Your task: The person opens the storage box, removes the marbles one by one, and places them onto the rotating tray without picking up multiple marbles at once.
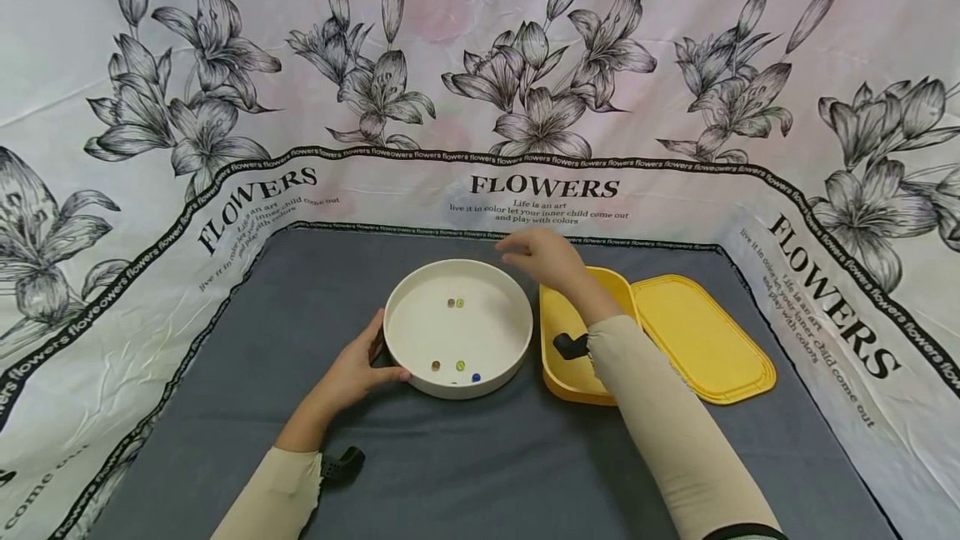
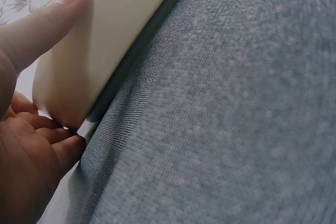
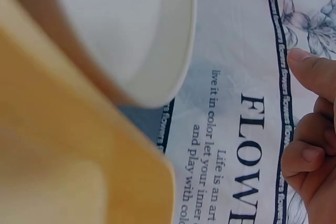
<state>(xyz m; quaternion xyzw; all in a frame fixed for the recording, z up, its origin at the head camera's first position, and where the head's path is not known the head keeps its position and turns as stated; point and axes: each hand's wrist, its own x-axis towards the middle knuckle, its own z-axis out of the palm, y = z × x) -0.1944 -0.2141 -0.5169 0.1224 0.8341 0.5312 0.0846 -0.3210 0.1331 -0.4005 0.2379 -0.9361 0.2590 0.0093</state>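
A round white dish (image 1: 457, 332) with a low wall stands on the grey cloth. My left hand (image 1: 358, 373) grips its left side, the thumb against the outer wall and the other fingers round the rim side; the left wrist view shows the thumb (image 2: 44, 27) on that wall (image 2: 115, 24). Small glassy beads lie inside the dish: a blue one (image 1: 476, 377) and several brownish and yellow-green ones (image 1: 461, 366). My right hand (image 1: 546, 258) hovers over the far end of a yellow box (image 1: 553, 365), fingers loosely bent, nothing visible in them.
A yellow lid (image 1: 705, 340) lies flat right of the box. Grey cloth (image 1: 450, 473) covers the table, bordered by a white floral sheet (image 1: 405, 190) rising behind. My right sleeve (image 1: 667, 415) hides part of the box's inside.
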